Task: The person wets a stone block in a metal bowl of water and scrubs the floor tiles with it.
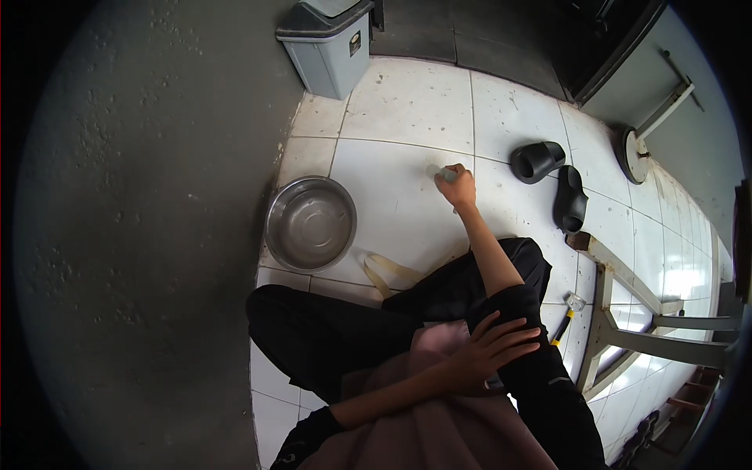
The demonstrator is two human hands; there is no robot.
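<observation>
My right hand (458, 188) is stretched forward, low over the white floor tiles (392, 168), with its fingers closed round a small pale greenish thing (447, 175). Most of that thing is covered by the fingers, and I cannot tell its kind. My left hand (501, 348) lies across the black sleeve (513, 309) of my right arm, fingers spread and holding nothing. Left of my right hand, a round stainless steel bowl (312, 223) rests on the tiles. A cream strap (377, 274) lies by my crossed legs.
A grey bin (329, 63) with a dark lid stands far left beside the grey wall (157, 219). Two black slippers (570, 200) lie to the right. Past them are a metal frame (619, 337), a yellow-and-black handled tool (563, 325) and a round-based stand (633, 157).
</observation>
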